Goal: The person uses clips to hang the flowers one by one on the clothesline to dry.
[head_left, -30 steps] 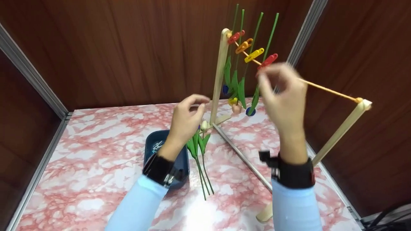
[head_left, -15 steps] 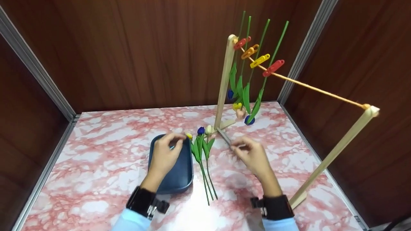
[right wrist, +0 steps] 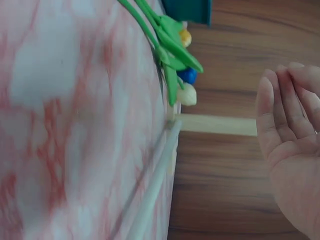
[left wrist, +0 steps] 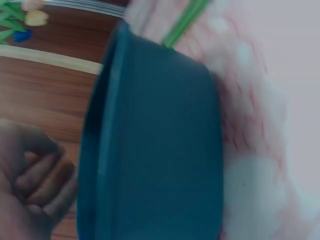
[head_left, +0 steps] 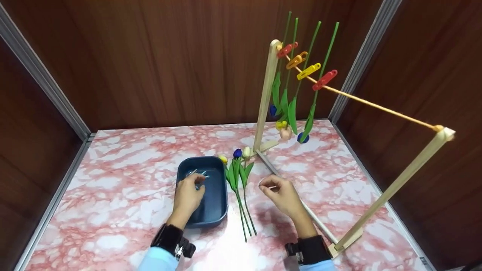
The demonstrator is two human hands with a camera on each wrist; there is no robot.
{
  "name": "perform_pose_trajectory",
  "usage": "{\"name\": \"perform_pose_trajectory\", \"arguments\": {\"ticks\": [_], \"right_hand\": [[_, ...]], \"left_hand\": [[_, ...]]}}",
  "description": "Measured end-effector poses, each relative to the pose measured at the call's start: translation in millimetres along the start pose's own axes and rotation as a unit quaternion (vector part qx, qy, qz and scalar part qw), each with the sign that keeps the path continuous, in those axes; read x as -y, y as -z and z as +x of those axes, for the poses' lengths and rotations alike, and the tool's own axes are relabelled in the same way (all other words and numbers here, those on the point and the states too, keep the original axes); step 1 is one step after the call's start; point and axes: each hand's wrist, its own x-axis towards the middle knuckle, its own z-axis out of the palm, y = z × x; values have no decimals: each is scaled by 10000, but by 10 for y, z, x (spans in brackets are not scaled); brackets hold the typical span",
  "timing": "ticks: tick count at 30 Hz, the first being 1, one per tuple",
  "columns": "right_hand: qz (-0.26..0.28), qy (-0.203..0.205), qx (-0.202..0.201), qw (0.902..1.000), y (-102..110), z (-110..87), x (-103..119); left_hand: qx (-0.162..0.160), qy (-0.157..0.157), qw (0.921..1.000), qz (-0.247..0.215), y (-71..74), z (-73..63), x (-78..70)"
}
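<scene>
Head view: a wooden stand (head_left: 265,98) is filling the right side. A dark blue tray (head_left: 211,205) is sitting left of centre, three loose tulips (head_left: 236,174) lying just right of it. Four hanging tulips (head_left: 292,116) are dangling heads-down, upper right. Left hand (head_left: 189,194) is hovering above the tray, right hand (head_left: 282,194) lower centre-right; both showing loosely bent fingers, holding nothing visible. Four pegs (head_left: 308,71) are clamping stems to the cord (head_left: 376,107).

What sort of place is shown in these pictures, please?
Probably a small indoor booth for filming handwork. Wood-grain panels with metal rails at the corners stand around three sides of a pink-marbled tabletop, and black devices are strapped to both wrists.
</scene>
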Motion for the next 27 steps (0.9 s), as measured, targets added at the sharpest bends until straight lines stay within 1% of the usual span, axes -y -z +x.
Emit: {"name": "perform_pose_trajectory", "arguments": {"ticks": [1,3,6,8,10,12,14,19,22,24,25,27], "right_hand": [[8,-8,68,10000,-13,-12,1],[35,-15,188,9998,-36,-39,5],[81,-19,276,9996,-56,-82,6],[103,-30,278,9996,-64,-105,7],[131,-17,265,9996,-63,-123,9],[111,1,275,9996,-58,-138,16],[80,-12,283,9996,-48,-148,29],[75,-53,249,9996,-12,-172,34],[83,-16,262,9996,-5,-186,28],[68,5,286,9996,-6,-195,27],[66,0,303,9995,-7,-200,27],[53,-7,329,9994,-6,-208,26]], "left_hand": [[109,29,9994,328,-26,16,17],[270,-78,9942,1038,-75,40,46],[337,-390,9792,1964,-143,52,79],[392,-467,9693,2382,-187,49,90],[464,-398,9643,2576,-222,41,92],[570,-230,9625,2642,-249,33,90],[632,-89,9632,2611,-253,22,75],[826,10,9681,2367,-264,-46,36],[920,-48,9715,2184,-272,-86,41],[925,-195,9737,2075,-263,-97,49],[878,-276,9746,2042,-255,-97,51],[678,-397,9769,1988,-240,-88,57]]}}
